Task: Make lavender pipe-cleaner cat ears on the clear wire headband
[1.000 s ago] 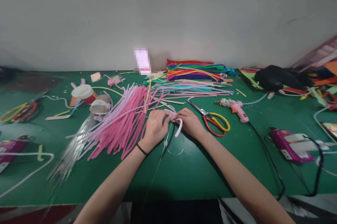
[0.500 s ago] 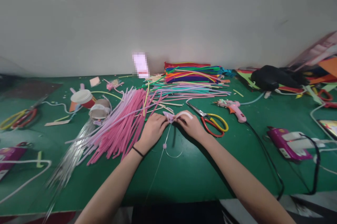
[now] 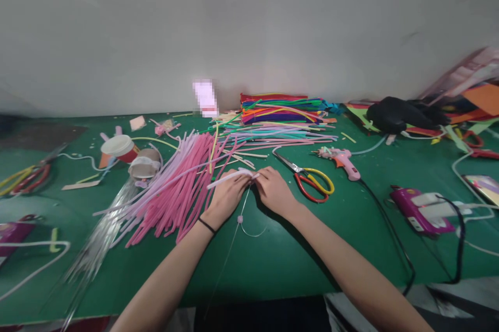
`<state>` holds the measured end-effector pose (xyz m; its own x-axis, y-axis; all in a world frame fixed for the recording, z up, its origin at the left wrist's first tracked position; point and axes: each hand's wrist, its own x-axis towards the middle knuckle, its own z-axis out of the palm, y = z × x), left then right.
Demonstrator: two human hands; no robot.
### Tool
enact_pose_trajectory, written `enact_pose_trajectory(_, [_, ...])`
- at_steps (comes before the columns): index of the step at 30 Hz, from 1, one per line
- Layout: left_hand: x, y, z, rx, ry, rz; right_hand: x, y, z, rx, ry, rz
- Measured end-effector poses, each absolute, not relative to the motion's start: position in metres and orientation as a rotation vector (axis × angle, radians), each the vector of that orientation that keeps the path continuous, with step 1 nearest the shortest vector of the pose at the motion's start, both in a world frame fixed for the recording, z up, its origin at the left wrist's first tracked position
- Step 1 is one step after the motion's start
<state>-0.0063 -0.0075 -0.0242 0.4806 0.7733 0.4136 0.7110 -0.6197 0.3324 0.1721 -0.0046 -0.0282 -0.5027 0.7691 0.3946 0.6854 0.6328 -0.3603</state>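
Both hands meet over the green table, pinching a pale lilac pipe cleaner [image 3: 220, 181]. My left hand [image 3: 231, 191] is closed on it, and its free length lies across the backs of those fingers toward the left. My right hand [image 3: 273, 189] is closed at the other side, fingertips almost touching the left ones. A thin wire runs down from the fingertips to a small lilac knob [image 3: 240, 219], with a curved loop of wire beside it. The part between the fingertips is mostly hidden. Scissors [image 3: 310, 178] with red and yellow handles lie just right of my right hand.
Pink and lilac pipe cleaners [image 3: 171, 191] spread left of my hands, beside clear thin rods [image 3: 95, 246]. Multicoloured bundles [image 3: 280, 111] lie at the back. A pink glue gun [image 3: 343, 160], its cord and a purple power strip [image 3: 421, 210] are on the right. A paper cup [image 3: 121, 147] lies left.
The lilac strip's loose end has swung from over my right hand to over my left. My right hand has turned slightly, its fingers closer to the left. The view has shifted a little.
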Motion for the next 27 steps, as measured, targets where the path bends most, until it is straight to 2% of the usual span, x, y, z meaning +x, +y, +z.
enact_pose_trajectory(7, [-0.007, -0.008, -0.024, 2.462, 1.293, 0.876, 0.171, -0.006, -0.02, -1.143, -2.259, 0.372])
enact_pose_trajectory(11, [-0.002, -0.008, -0.023, 2.027, 1.325, 1.1, 0.17, -0.002, -0.022, -1.164, -2.159, 0.39])
enact_pose_trajectory(14, [-0.002, -0.006, -0.018, 1.744, 1.145, 1.185, 0.171, -0.001, -0.024, -1.13, -2.143, 0.39])
enact_pose_trajectory(18, [-0.007, -0.003, -0.013, 1.76, 1.026, 1.108, 0.171, 0.0, -0.023, -1.105, -2.184, 0.409])
enact_pose_trajectory(27, [-0.021, 0.009, -0.019, 1.661, 1.192, 1.322, 0.181, 0.001, -0.022, -1.137, -1.933, 0.335])
